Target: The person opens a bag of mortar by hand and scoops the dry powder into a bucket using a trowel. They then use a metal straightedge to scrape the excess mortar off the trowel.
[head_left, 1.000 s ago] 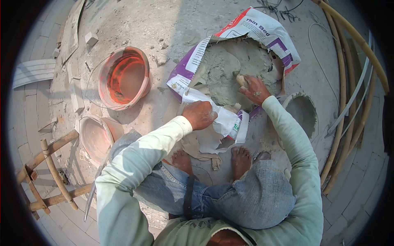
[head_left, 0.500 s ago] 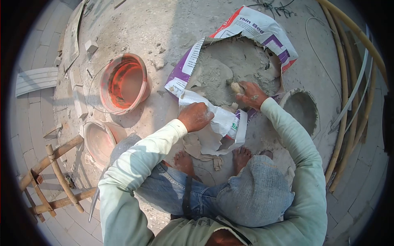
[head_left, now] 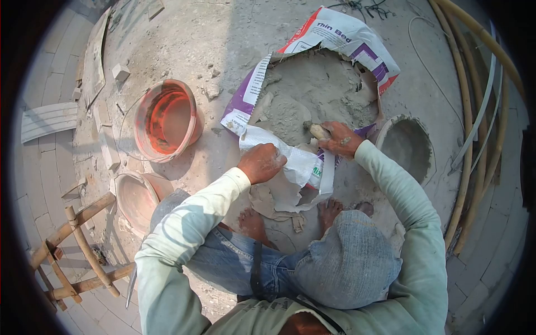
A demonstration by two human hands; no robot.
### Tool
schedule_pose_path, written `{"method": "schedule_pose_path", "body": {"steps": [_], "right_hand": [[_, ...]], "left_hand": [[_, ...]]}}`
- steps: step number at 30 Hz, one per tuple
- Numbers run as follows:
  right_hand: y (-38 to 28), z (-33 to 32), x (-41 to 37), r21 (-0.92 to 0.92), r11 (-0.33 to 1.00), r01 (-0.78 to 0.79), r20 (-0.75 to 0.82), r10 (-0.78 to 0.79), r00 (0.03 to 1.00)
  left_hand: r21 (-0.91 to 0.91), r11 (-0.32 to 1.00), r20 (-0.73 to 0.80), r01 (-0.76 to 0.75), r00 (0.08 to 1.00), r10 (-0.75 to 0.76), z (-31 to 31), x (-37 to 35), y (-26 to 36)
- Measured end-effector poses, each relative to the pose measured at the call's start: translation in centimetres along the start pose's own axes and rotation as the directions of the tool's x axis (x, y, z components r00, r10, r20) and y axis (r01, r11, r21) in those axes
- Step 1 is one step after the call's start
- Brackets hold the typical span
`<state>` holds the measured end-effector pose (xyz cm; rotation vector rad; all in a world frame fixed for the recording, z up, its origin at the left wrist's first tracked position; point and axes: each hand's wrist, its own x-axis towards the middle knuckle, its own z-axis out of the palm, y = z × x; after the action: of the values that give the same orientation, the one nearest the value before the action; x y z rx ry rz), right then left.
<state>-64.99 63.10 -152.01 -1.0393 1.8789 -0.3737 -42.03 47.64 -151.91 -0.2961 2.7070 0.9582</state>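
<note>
A torn-open bag (head_left: 237, 106) marked "Thin Bed" lies on the ground in front of me, and grey mortar mix (head_left: 329, 78) fills its opening. My left hand (head_left: 261, 163) is closed on the white torn flap at the bag's near edge. My right hand (head_left: 339, 139) grips the pale handle of a trowel (head_left: 320, 132) at the near side of the mix. Its blade points left, coated in grey and hard to tell from the mix. Close by on the right stands a mortar-crusted bucket (head_left: 406, 146).
An orange bucket (head_left: 195, 125) with a wire handle stands at the left, and a second dusty bucket (head_left: 137, 198) is tilted below it. Bamboo poles (head_left: 472, 128) lie along the right. A bamboo ladder-like frame (head_left: 84, 240) is at lower left. My bare feet are beside torn paper.
My right hand with the trowel has moved slightly toward me and left, to the bag's near edge. The left hand still holds the flap. The view has shifted a little.
</note>
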Motion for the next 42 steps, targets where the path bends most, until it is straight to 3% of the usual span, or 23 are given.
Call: {"method": "schedule_pose_path", "body": {"steps": [4, 5, 7, 9, 11, 13, 15, 16, 20, 22, 27, 28, 29, 31, 35, 42], "right_hand": [[-0.4, -0.7, 0.7, 0.106, 0.992, 0.067, 0.059, -0.073, 0.996], [-0.1, -1.2, 0.4, 0.1, 0.993, 0.069, 0.053, -0.075, 0.996], [0.5, -1.0, -0.4, 0.359, 0.929, 0.086, 0.041, -0.108, 0.993], [0.5, -1.8, -1.3, 0.402, 0.912, 0.089, 0.06, -0.123, 0.991], [0.6, -2.4, -2.5, 0.439, 0.895, 0.083, 0.077, -0.129, 0.989], [0.8, -2.9, -3.9, 0.526, 0.849, 0.041, -0.033, -0.028, 0.999], [-0.1, -4.1, -5.1, 0.451, 0.893, -0.021, -0.073, 0.06, 0.995], [-0.7, -4.7, -5.6, 0.382, 0.921, -0.08, -0.122, 0.136, 0.983], [-2.0, -7.4, -7.5, 0.301, 0.951, -0.076, -0.114, 0.115, 0.987], [-2.5, -8.0, -8.0, 0.353, 0.933, -0.073, -0.17, 0.141, 0.975], [-3.4, -9.0, -9.5, 0.406, 0.911, -0.074, -0.161, 0.151, 0.975], [-3.4, -8.9, -9.6, 0.431, 0.9, -0.067, -0.142, 0.141, 0.98], [-3.8, -8.8, -9.9, 0.428, 0.901, -0.066, -0.143, 0.14, 0.98], [-5.0, -8.4, -10.5, 0.46, 0.885, -0.072, -0.175, 0.17, 0.97], [-6.5, -7.8, -11.1, 0.515, 0.855, -0.054, -0.179, 0.168, 0.969], [-8.5, -6.9, -11.0, 0.592, 0.805, -0.042, -0.159, 0.168, 0.973]], "left_hand": [[0.013, 0.999, -0.024, 0.041, 0.999, -0.041, -0.3, 0.7, 0.3], [-0.087, 0.989, 0.04, 0.124, 0.992, -0.121, -2.1, 0.9, 1.6], [-0.181, 0.957, 0.118, 0.226, 0.971, -0.207, -2.9, 0.7, 2.2], [-0.177, 0.941, 0.135, 0.288, 0.954, -0.267, -2.6, 0.7, 2.1], [-0.17, 0.951, 0.099, 0.259, 0.965, -0.245, -2.3, 0.4, 1.9], [-0.165, 0.964, 0.059, 0.21, 0.977, -0.203, -1.4, 0.7, 1.1], [0.029, 0.999, 0.017, -0.021, 1.0, 0.021, -0.2, 1.0, 0.0], [0.017, 1.0, 0.01, -0.02, 1.0, 0.019, 0.5, 1.1, -0.6], [-0.069, 0.988, 0.036, 0.135, 0.991, -0.133, -1.8, 1.0, 1.6], [-0.123, 0.971, 0.04, 0.202, 0.979, -0.199, -2.3, 0.7, 2.2], [-0.024, 0.961, -0.044, 0.276, 0.96, -0.277, -4.9, 0.5, 4.3], [-0.028, 0.961, -0.148, 0.277, 0.949, -0.278, -4.6, 0.7, 4.3], [-0.029, 0.961, -0.151, 0.275, 0.949, -0.277, -4.7, 1.1, 4.3], [-0.257, 0.956, -0.29, 0.144, 0.932, -0.218, -4.6, 2.0, 4.6], [-0.315, 0.942, -0.336, 0.116, 0.915, -0.225, -3.4, 4.2, 5.8], [-0.312, 0.912, -0.264, 0.268, 0.897, -0.354, -3.8, 5.8, 6.6]]}}
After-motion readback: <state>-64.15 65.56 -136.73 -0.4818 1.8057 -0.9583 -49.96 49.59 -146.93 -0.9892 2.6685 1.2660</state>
